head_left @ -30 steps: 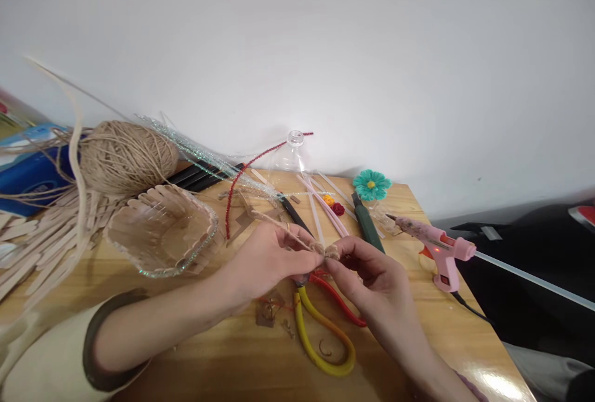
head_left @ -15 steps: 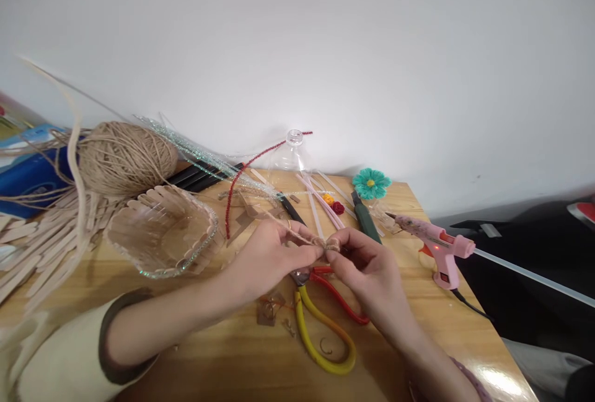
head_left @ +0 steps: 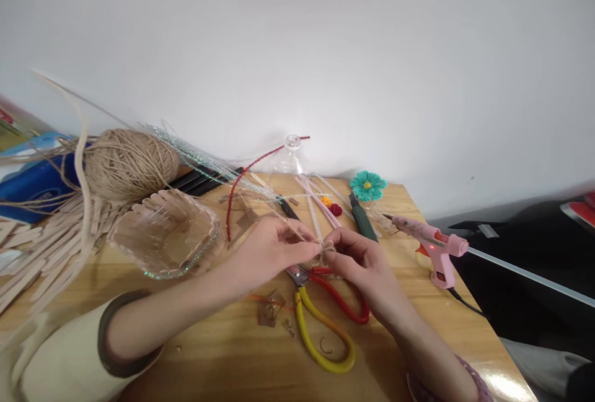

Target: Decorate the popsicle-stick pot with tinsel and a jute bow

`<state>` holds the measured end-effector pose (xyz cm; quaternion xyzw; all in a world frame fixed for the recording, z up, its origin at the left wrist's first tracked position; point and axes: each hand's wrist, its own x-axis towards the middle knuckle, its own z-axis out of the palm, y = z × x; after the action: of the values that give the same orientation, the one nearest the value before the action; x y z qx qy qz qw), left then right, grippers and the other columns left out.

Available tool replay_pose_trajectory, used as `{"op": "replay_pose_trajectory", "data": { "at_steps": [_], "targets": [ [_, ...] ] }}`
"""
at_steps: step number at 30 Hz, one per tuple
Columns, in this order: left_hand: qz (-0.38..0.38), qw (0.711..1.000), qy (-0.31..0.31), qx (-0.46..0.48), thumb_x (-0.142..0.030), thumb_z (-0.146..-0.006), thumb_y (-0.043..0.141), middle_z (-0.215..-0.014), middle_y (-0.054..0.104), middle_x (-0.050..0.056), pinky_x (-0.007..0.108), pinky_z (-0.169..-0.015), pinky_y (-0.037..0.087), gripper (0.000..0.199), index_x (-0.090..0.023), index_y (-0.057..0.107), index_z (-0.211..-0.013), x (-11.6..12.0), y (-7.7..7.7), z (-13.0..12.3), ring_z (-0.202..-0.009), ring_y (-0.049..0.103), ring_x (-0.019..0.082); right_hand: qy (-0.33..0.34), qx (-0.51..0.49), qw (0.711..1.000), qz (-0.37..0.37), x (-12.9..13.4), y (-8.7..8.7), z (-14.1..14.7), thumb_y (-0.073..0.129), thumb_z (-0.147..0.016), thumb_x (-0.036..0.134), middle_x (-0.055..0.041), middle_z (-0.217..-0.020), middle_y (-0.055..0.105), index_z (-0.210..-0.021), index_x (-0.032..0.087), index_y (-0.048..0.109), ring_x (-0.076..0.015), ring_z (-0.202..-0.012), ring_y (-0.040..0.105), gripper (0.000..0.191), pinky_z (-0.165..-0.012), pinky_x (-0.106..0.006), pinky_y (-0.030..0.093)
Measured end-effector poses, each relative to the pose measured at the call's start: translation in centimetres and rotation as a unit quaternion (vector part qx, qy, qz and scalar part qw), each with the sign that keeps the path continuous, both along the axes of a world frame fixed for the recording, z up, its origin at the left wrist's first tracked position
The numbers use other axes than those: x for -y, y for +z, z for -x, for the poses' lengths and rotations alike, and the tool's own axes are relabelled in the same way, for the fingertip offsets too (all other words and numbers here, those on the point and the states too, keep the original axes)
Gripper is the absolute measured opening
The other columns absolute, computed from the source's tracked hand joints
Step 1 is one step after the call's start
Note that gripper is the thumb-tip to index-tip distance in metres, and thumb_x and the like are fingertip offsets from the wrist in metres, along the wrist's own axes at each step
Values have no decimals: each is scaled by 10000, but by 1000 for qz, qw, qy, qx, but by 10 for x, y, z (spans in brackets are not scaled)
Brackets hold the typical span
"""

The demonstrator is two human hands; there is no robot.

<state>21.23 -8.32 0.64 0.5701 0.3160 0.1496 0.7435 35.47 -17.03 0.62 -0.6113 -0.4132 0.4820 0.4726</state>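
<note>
Between my hands, above the scissors, is a small looped piece of jute twine [head_left: 328,247]. My left hand [head_left: 279,244] pinches the twine between thumb and fingers, and a strand runs back over that hand. From the other side, my right hand [head_left: 357,259] pinches the loops with thumb and forefinger. Below lie scissors [head_left: 324,362] with one yellow and one red handle, their blades partly hidden by my hands. Left of my hands stands a bowl [head_left: 162,235] of wooden craft sticks with glittery trim on part of its rim.
A jute ball [head_left: 132,163] and loose craft sticks [head_left: 60,247] lie at left. A clear bottle top [head_left: 292,157], a teal flower [head_left: 368,186] and a green-handled tool [head_left: 362,219] are behind my hands. A pink glue gun [head_left: 434,244] with a lit red light rests near the right edge.
Both hands still pinch the twine; the loops between my fingertips have shifted slightly and look looser. The whole view has moved a little.
</note>
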Motion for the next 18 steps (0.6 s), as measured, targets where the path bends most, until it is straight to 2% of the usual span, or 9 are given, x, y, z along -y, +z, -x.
{"op": "replay_pose_trajectory", "data": {
  "at_steps": [6, 11, 18],
  "targets": [
    [32, 998, 58, 23, -258, -671, 653, -665, 598, -12, 195, -554, 450, 102, -156, 661, -672, 2, 6, 1, -641, 519, 104, -14, -21, 997, -78, 6, -11, -9, 499, -818, 335, 10, -656, 526, -740, 176, 604, -127, -640, 465, 206, -608, -241, 381],
    [44, 997, 54, 31, -306, -679, 670, -685, 635, 6, 201, -556, 453, 154, -153, 686, -681, 3, 4, 1, -645, 533, 109, -44, -8, 998, -47, 6, -5, -2, 615, -721, 319, 24, -627, 515, -705, 175, 587, -110, -591, 449, 148, -562, -224, 375],
    [12, 999, 17, 44, -399, -731, 619, -735, 656, 34, 209, -574, 455, 270, -140, 693, -721, 4, 3, 2, -662, 552, 115, -81, 15, 996, -44, 6, 4, 3, 620, -671, 302, 41, -560, 472, -610, 169, 539, -83, -525, 397, 167, -493, -206, 323]
  ]
}}
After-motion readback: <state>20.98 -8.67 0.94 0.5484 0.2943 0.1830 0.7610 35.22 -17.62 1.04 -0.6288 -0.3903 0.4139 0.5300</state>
